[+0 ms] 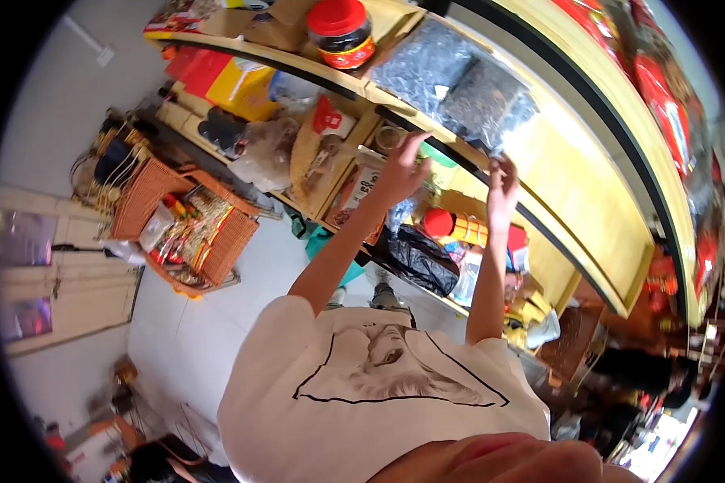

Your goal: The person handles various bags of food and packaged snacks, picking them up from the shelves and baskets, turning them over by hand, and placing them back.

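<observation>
My left hand (403, 171) is raised in front of the shelf edge, its fingers bent and apart with nothing visible between them. Higher up and to the right, the fingers of my right hand (502, 189) are pinched together at the lower corner of a clear plastic bag (485, 101) with dark contents. This bag lies on the upper wooden shelf (596, 177), beside another crinkled clear plastic bag (423, 64). A red-lidded jar (340, 34) stands left of the bags.
Lower compartments hold a black plastic bag (417, 259), a red-capped container (439, 222) and a yellow box (243, 87). A wicker basket (225, 253) with packets stands at the left. Red packages (660, 105) sit on the shelf at the far right.
</observation>
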`<action>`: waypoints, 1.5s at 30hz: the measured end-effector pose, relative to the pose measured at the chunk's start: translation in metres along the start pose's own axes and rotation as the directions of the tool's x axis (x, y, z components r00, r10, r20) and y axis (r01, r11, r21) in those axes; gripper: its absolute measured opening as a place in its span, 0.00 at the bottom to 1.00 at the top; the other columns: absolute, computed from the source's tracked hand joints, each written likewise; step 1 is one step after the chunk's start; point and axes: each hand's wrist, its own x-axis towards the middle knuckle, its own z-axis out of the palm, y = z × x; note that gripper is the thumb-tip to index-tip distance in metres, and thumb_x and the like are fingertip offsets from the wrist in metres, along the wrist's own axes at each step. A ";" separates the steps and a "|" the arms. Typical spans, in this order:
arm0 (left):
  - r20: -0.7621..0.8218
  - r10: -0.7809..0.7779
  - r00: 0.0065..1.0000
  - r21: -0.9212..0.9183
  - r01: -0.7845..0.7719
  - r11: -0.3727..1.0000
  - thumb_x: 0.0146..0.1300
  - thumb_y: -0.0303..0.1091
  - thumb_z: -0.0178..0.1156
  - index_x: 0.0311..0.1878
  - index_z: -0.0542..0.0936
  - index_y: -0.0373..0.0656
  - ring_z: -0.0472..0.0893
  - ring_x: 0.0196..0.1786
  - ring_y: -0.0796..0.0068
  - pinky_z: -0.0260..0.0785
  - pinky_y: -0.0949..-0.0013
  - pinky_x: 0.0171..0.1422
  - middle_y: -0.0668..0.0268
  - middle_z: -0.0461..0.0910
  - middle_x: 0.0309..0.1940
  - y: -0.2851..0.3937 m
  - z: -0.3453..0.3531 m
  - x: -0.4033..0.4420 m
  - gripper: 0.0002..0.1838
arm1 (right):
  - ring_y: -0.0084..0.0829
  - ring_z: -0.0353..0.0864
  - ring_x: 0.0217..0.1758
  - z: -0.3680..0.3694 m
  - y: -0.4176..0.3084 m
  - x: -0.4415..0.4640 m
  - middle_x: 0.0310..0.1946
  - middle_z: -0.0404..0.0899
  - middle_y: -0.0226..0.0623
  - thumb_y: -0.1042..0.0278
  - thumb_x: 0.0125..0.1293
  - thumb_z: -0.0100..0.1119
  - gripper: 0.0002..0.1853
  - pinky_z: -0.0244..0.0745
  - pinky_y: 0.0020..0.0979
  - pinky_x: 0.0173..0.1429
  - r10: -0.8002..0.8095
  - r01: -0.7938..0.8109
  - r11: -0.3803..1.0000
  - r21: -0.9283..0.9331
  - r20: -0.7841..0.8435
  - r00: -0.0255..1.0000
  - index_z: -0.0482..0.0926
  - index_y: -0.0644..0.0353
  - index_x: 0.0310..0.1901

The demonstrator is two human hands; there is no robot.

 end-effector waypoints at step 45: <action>-0.654 -0.750 -0.099 -0.707 0.432 0.559 0.59 0.50 0.69 0.70 0.56 0.31 0.72 0.62 0.60 0.66 0.63 0.64 0.49 0.71 0.60 0.167 -0.225 -0.592 0.47 | 0.37 0.76 0.58 0.301 -0.007 -0.523 0.58 0.74 0.49 0.52 0.66 0.62 0.39 0.71 0.33 0.59 0.339 0.120 0.941 -0.318 0.859 -0.384 0.58 0.68 0.69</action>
